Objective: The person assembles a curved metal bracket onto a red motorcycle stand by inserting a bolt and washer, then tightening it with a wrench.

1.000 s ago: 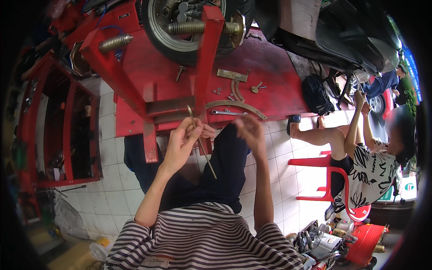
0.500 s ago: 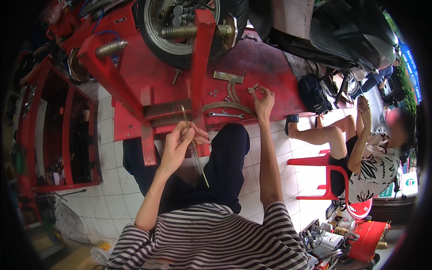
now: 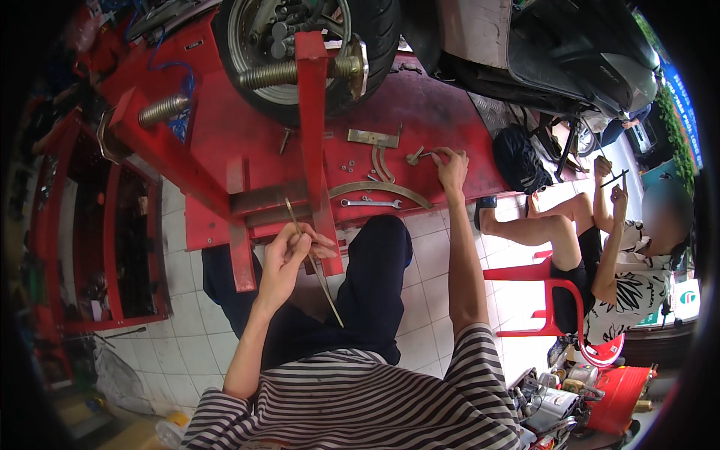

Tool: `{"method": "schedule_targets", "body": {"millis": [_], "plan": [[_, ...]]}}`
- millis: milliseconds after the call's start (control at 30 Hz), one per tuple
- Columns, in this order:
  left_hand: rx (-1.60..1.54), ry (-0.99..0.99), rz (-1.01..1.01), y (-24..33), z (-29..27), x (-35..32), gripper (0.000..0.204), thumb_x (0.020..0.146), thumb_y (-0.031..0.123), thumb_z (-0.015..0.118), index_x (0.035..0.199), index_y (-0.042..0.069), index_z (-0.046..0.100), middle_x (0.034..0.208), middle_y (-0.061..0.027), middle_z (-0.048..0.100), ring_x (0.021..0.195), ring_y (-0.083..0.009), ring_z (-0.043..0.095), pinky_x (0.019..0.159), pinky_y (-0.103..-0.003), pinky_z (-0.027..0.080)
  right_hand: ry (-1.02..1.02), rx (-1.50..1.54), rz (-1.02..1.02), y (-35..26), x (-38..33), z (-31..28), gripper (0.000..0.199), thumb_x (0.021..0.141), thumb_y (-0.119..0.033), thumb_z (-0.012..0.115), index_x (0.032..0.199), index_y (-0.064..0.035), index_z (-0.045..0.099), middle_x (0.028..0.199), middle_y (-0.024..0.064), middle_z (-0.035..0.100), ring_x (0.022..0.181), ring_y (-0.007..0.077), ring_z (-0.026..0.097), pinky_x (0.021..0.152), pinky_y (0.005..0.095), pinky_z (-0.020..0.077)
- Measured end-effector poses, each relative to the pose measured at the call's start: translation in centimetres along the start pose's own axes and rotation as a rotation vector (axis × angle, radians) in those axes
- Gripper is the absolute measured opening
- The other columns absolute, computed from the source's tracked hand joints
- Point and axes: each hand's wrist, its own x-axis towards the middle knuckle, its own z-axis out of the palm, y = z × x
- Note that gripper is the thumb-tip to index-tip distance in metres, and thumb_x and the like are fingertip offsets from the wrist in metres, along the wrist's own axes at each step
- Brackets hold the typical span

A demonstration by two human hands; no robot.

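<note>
A long, thin brass-coloured strip (image 3: pixel 324 285) slants through my left hand (image 3: pixel 289 251), whose fingers are closed around its middle. Its upper end points at the red steel frame and its lower end hangs over my lap. On the red bench my right hand (image 3: pixel 451 169) pinches the thin end of a small bolt-like metal part (image 3: pixel 417 157) with a wider brassy head. To the left of that part lie a flat brass-coloured bracket (image 3: pixel 373 138), several nuts (image 3: pixel 348 166) and a curved metal bar (image 3: pixel 379 187). Below the bar is a combination spanner (image 3: pixel 371 203).
The red frame (image 3: pixel 313 135) with thick threaded screws rises before my left hand, beside a wheel (image 3: pixel 382 67). A scooter (image 3: pixel 555 60) stands at the far right. A person on a red chair (image 3: pixel 551 292) sits to my right, holding a thin dark object.
My right hand has shifted slightly right, and its fingers are now at the thin end of the small part. The left hand still holds the strip. My view has moved a little.
</note>
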Motion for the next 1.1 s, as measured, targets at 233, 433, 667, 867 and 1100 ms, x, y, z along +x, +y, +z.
{"method": "schedule_targets", "body": {"millis": [233,433,667,867,1100], "plan": [[-0.01,-0.012,0.0,0.4,0.4,0.0,0.023,0.107,0.023,0.045,0.11,0.0,0.048,0.105,-0.0193,0.068,0.094,-0.0279,0.072,0.086,-0.034,0.054,0.014,0.074,-0.103,0.7,0.2,0.3,0.022,0.078,-0.028,0.08,0.099,-0.0223,0.077,0.108,0.0126,0.061,0.104,0.0326,0.054,0.09,0.0433,0.045],[-0.011,-0.013,-0.002,0.5,0.3,-0.1,0.023,0.107,0.022,0.045,0.111,0.0,0.049,0.105,-0.0192,0.068,0.095,-0.0276,0.071,0.086,-0.034,0.054,-0.003,0.071,-0.098,-0.2,0.0,-0.8,0.019,0.08,-0.027,0.079,0.097,-0.0197,0.074,0.104,0.0114,0.062,0.104,0.0321,0.054,0.087,0.0448,0.0445],[-0.033,0.009,-0.009,0.0,-0.5,-0.3,0.024,0.107,0.024,0.045,0.112,0.0,0.049,0.105,-0.0185,0.068,0.092,-0.0265,0.072,0.085,-0.032,0.053,0.016,0.342,0.025,-1.2,-2.0,-3.6,0.016,0.091,-0.013,0.068,0.102,-0.0035,0.06,0.085,0.0124,0.064,0.08,0.0252,0.06,0.074,0.0361,0.0481],[-0.031,0.028,0.004,0.3,-1.0,-0.7,0.026,0.106,0.027,0.046,0.109,0.002,0.049,0.104,-0.0207,0.067,0.09,-0.0305,0.072,0.084,-0.037,0.055,0.041,0.6,0.103,-5.0,-3.6,-5.3,0.016,0.099,-0.014,0.06,0.106,0.0008,0.058,0.087,0.0087,0.066,0.079,0.0139,0.061,0.074,0.0289,0.0488],[-0.063,0.05,-0.039,0.8,-1.1,-0.3,0.025,0.107,0.027,0.046,0.11,0.002,0.049,0.103,-0.0174,0.068,0.091,-0.0274,0.072,0.082,-0.033,0.055,-0.167,1.14,0.082,-17.9,-5.5,-8.9,0.02,0.103,-0.016,0.055,0.114,0.0011,0.06,0.096,0.0021,0.064,0.086,0.0071,0.057,0.078,0.0232,0.0462]]}}
